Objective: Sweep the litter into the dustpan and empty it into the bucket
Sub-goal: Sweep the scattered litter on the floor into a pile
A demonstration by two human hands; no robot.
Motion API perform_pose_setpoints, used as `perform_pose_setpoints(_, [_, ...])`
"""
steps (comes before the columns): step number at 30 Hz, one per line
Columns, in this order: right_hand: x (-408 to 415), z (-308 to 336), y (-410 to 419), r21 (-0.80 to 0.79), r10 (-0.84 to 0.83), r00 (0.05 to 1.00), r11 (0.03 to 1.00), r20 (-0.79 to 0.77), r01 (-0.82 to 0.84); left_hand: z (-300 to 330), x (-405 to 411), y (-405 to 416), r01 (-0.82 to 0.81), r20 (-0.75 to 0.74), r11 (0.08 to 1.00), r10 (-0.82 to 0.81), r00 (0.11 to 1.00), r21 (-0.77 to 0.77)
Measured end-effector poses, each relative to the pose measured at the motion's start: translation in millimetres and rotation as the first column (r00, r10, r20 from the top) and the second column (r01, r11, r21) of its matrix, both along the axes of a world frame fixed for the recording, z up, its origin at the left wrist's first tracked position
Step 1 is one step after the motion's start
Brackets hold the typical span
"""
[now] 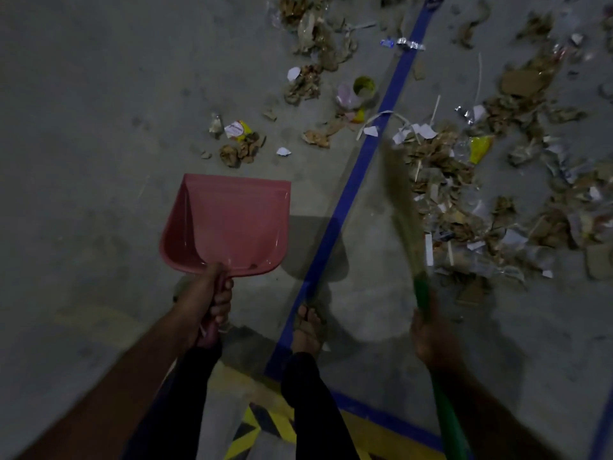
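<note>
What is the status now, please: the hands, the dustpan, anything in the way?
Left hand grips pink dustpan, empty. Right hand grips broom, bristles at litter. Bucket not in view. Nothing in the way.

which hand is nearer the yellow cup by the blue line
Left, narrowly. The left hand grips the dustpan below-left of the yellow cup; the right hand holds the broom farther below-right.

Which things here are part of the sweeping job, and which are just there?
Job: pink dustpan in left hand; broom in right hand; scattered litter. No bucket in view.
Just there: blue floor line; yellow-black hazard marking.
</note>
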State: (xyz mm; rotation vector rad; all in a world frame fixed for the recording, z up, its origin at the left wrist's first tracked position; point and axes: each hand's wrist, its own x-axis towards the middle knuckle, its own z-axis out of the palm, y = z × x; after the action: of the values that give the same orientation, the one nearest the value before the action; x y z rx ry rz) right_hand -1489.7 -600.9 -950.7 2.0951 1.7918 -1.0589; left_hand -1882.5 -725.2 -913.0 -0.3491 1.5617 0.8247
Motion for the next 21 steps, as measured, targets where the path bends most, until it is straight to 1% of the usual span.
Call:
perform_pose_setpoints(2, [-15,23,8,0.017,-0.036,0.998,0.999,0.044,0.036,-1,-13,-8,-0.017,-0.036,1.000,0.017,0.999,-0.002])
perform_pose_setpoints(5, [-44,46,-3,0.092,-0.079,0.997,0.993,0.008,0.078,10,-39,-16,-0.028,-0.027,0.999,0.027,0.999,-0.020])
perform_pose_setpoints(6, [-48,57,-8,0.091,-0.053,0.999,0.994,-0.011,0.054,14,-41,-15,-0.028,-0.016,0.999,0.027,0.999,-0.018])
perform_pose_setpoints(8, [-99,56,-28,0.065,-0.010,0.996,0.998,-0.087,0.016,27,-90,-26,-0.036,0.008,0.999,0.036,0.999,0.001])
perform_pose_setpoints(9, [-103,59,-35,0.056,0.004,0.996,0.998,-0.089,0.001,30,-92,-24,-0.026,-0.007,1.000,0.026,1.000,-0.005])
perform_pose_setpoints(10, [-111,64,-40,0.052,0.054,0.996,0.997,-0.068,-0.051,34,-94,-23,0.001,-0.021,1.000,-0.002,1.000,-0.027])
perform_pose_setpoints(11, [-139,53,-49,0.034,0.122,0.989,0.992,-0.077,-0.120,41,-124,-29,0.018,-0.030,0.999,-0.019,0.999,-0.038])
perform_pose_setpoints(12, [-170,45,-57,-0.022,0.171,0.981,0.985,-0.091,-0.173,45,-153,-36,0.029,-0.047,0.999,-0.031,0.998,-0.035])
perform_pose_setpoints(13, [-180,45,-62,-0.113,0.232,0.967,0.963,-0.103,-0.243,45,-158,-40,0.044,-0.043,0.998,-0.046,0.998,-0.044])
perform_pose_setpoints(14, [-217,38,-70,-0.160,0.339,0.934,0.921,-0.114,-0.354,48,-190,-47,0.059,-0.037,0.997,-0.061,0.997,-0.049])
perform_pose_setpoints(15, [-251,27,-72,-0.174,0.444,0.889,0.872,-0.115,-0.458,51,-219,-53,0.070,-0.043,0.997,-0.072,0.996,-0.046])
perform_pose_setpoints(16, [-268,24,-68,-0.210,0.537,0.838,0.812,-0.094,-0.544,51,-226,-57,0.080,-0.043,0.995,-0.083,0.996,-0.065])
perform_pose_setpoints(17, [-300,12,-71,-0.213,0.600,0.793,0.765,-0.107,-0.608,51,-251,-62,0.094,-0.049,0.992,-0.098,0.994,-0.082])
perform_pose_setpoints(18, [-333,4,-71,-0.233,0.635,0.764,0.731,-0.113,-0.642,53,-273,-65,0.104,-0.065,0.991,-0.110,0.992,-0.086])
perform_pose_setpoints(19, [-347,-7,-69,-0.230,0.676,0.727,0.693,-0.125,-0.684,54,-280,-69,0.105,-0.072,0.989,-0.113,0.991,-0.107])
perform_pose_setpoints(21, [-395,-24,-70,-0.255,0.691,0.716,0.679,-0.096,-0.689,48,-312,-73,0.138,-0.081,0.980,-0.151,0.985,-0.144])
